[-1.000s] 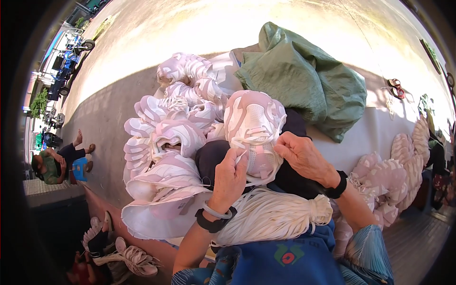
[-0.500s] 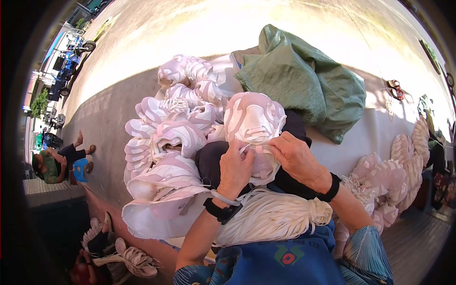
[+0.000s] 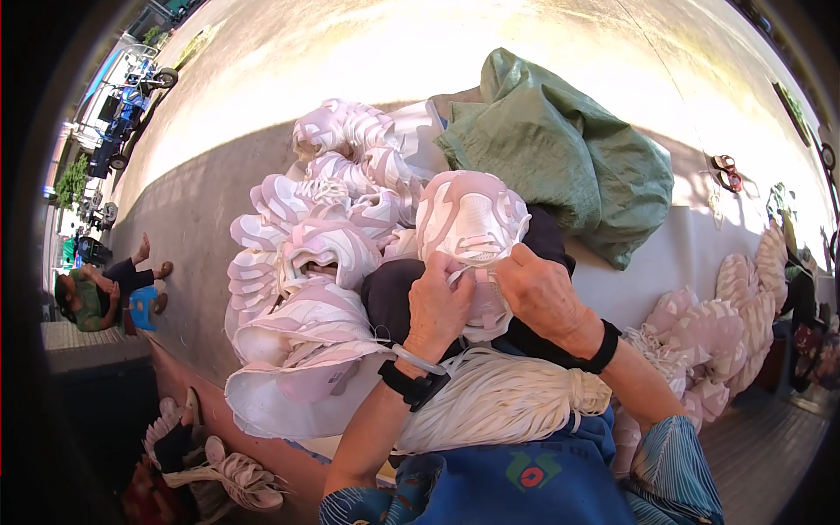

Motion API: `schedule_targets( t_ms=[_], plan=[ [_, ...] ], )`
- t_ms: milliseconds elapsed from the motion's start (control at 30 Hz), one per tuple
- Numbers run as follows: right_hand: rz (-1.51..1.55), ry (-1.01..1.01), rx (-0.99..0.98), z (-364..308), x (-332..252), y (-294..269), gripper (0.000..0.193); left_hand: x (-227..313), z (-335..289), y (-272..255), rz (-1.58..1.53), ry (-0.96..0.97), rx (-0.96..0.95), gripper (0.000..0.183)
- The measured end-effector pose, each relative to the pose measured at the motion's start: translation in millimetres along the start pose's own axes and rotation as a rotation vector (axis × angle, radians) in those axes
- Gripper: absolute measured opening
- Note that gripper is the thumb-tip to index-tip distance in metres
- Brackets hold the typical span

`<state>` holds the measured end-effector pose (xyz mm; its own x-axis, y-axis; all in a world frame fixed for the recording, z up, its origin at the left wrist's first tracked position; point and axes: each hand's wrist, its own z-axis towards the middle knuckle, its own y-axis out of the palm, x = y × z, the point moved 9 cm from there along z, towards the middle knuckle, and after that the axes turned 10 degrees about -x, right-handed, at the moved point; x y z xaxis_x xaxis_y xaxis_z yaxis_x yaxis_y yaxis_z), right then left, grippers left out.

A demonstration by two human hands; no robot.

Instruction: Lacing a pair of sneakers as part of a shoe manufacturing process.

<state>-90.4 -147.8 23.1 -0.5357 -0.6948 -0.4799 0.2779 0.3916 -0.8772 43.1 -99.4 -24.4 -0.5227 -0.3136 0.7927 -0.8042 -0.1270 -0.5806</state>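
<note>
A pink and white shoe upper (image 3: 472, 214) rests across my dark-trousered knees, its toe pointing away and a white shoelace (image 3: 479, 259) threaded through its lower eyelets. My left hand (image 3: 440, 302) pinches the lace at the left edge of the opening. On the opposite edge, my right hand (image 3: 542, 289) is closed, thumb and fingers pressed together on the lace; its fingertips are partly hidden. Below the hands, a thick bundle of cream laces (image 3: 503, 398) lies over my lap, on the blue apron (image 3: 525, 481).
Stacked shoe uppers (image 3: 311, 262) are heaped to my left, with more uppers (image 3: 700, 328) at the right. A green sack (image 3: 560, 157) lies ahead. Red sandals (image 3: 726, 173) are on the ground at far right. One person (image 3: 92, 297) sits at far left, another at lower left.
My right hand has shifted slightly inward and its fingers have curled more over the lace. The left hand stays at the opening's left edge. The shoe upper has hardly moved.
</note>
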Motion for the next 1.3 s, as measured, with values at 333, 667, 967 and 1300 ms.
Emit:
schedule_targets(
  t_ms=[333, 667, 967, 1300],
  plan=[
    [0.260, 0.002, 0.036, 4.1, 12.7, 4.3, 0.008, -0.4, 1.7, -0.6, -0.023, -0.025, -0.029, 0.025],
    [0.131, 0.054, 0.036, 0.4, -0.2, 7.4, 0.013, 4.1, -1.2, 0.0, -0.011, 0.086, 0.010, 0.019],
    [0.035, 0.097, -0.067, 5.4, 0.0, 14.5, 0.011, 11.6, -7.5, 2.9, -0.063, 0.159, 0.001, 0.014],
    [0.684, 0.168, -0.029, 8.1, 29.0, 17.6, 0.012, 9.1, -6.5, 2.3, -0.059, 0.139, -0.045, 0.013]
  ],
)
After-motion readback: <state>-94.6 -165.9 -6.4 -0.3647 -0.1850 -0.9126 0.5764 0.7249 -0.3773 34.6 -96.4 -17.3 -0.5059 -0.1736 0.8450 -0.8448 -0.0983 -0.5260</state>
